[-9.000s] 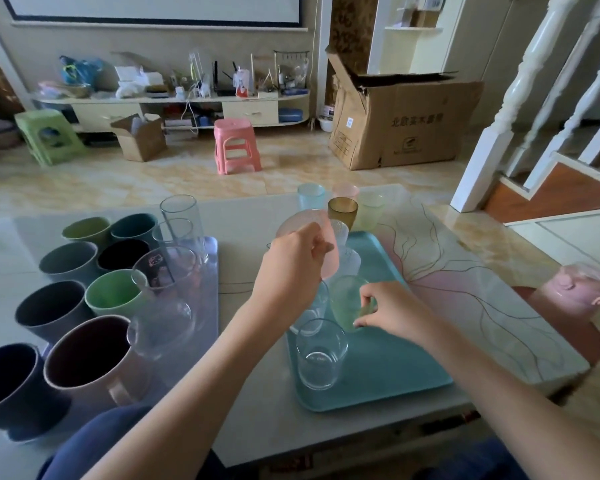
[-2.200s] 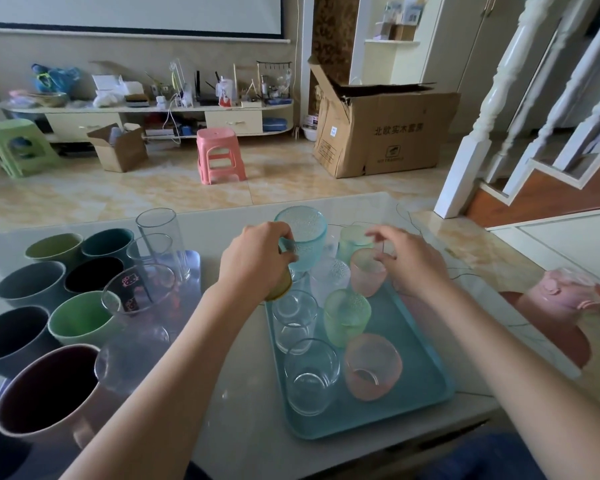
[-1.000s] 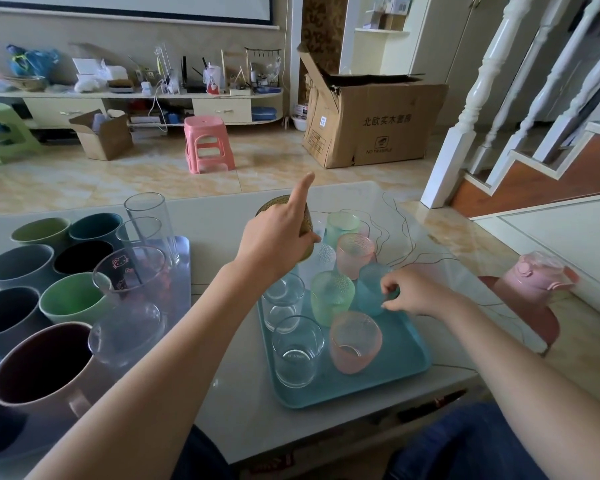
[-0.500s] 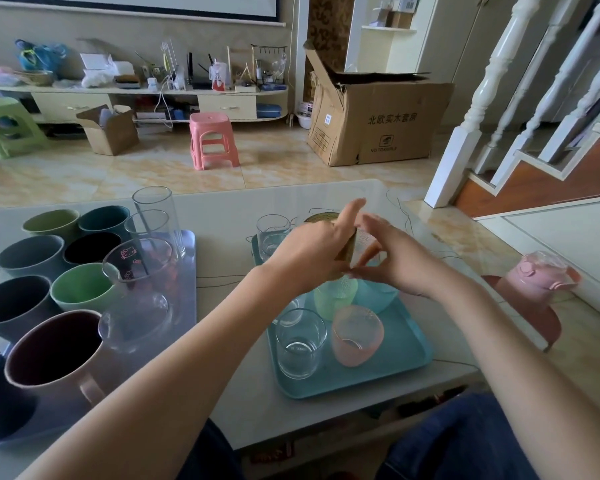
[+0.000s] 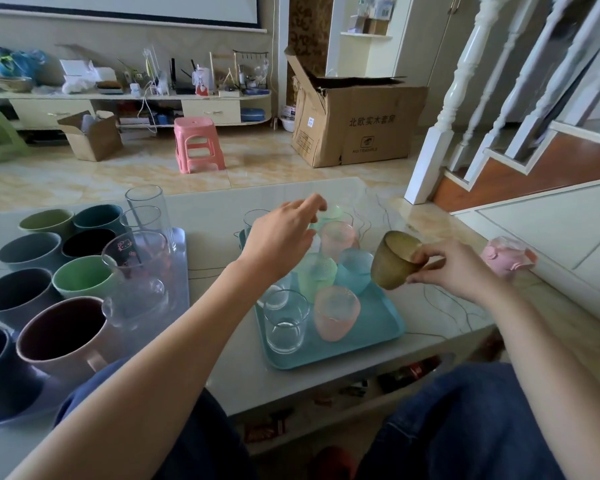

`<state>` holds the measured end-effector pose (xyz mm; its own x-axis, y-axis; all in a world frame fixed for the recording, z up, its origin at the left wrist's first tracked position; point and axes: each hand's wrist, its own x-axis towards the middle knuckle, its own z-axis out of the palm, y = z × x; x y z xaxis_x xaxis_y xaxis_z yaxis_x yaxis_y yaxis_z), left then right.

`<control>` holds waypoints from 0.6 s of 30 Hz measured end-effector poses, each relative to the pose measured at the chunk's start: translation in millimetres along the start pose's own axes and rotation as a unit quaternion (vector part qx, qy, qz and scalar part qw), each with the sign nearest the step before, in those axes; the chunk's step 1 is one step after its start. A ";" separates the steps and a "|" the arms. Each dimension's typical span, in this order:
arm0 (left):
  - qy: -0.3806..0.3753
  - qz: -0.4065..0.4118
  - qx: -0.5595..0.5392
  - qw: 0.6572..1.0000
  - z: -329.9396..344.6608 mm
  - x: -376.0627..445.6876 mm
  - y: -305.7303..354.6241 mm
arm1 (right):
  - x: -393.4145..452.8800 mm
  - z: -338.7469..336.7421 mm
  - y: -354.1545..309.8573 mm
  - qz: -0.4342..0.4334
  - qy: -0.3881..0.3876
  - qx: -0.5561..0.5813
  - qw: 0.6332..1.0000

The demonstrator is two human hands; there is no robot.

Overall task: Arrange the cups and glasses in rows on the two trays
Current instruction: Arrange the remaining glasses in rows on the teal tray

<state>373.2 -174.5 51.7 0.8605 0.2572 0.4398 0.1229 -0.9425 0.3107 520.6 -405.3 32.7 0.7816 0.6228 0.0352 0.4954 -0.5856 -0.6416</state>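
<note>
My right hand [image 5: 454, 268] holds an amber glass [image 5: 392, 259] tilted in the air, just off the right edge of the teal tray [image 5: 378, 327]. My left hand [image 5: 281, 237] hovers over the tray's far half with fingers apart, fingertips near a pale green glass [image 5: 331, 213]. On the tray stand a clear glass [image 5: 286, 320], two pink glasses [image 5: 336, 311] [image 5: 338, 237], a green glass [image 5: 317, 273] and a blue glass [image 5: 355, 268]. On the left, a clear tray [image 5: 179, 271] carries several mugs, including a brown one [image 5: 63, 337], and tall clear glasses [image 5: 146, 211].
A pink piggy-shaped object [image 5: 508, 259] sits at the table's right edge. Beyond the table stand a pink stool [image 5: 198, 143], a large cardboard box [image 5: 354, 123] and a white stair post [image 5: 440, 126]. My knees in jeans are below the table's front edge.
The amber glass passed from my left hand to my right, which carried it out to the right of the tray. My left hand let go and now reaches over the far glasses.
</note>
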 end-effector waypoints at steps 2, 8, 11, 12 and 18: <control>-0.052 -0.008 0.022 0.998 1.8 -3.7 -1.9 | -4.1 3.1 8.2 0.016 -0.027 -0.032 0.999; -0.151 0.016 0.071 0.986 12.8 -11.3 5.2 | -6.4 20.1 17.0 0.050 -0.083 -0.053 0.994; -0.180 0.019 0.075 0.981 19.5 -13.1 5.4 | -3.6 31.4 14.6 0.060 -0.117 -0.037 0.991; -0.193 0.021 0.077 0.978 21.7 -14.2 4.8 | -3.0 35.4 14.2 0.059 -0.129 -0.050 0.989; -0.254 0.017 0.083 0.964 27.3 -16.6 -4.7 | 1.9 48.6 14.9 0.043 -0.159 -0.130 0.978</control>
<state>371.8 -180.2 20.0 0.9912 0.1276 -0.0340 0.1312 -0.9807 0.1451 511.0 -387.6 -14.0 0.6874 0.6710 -0.2780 0.5444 -0.7294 -0.4143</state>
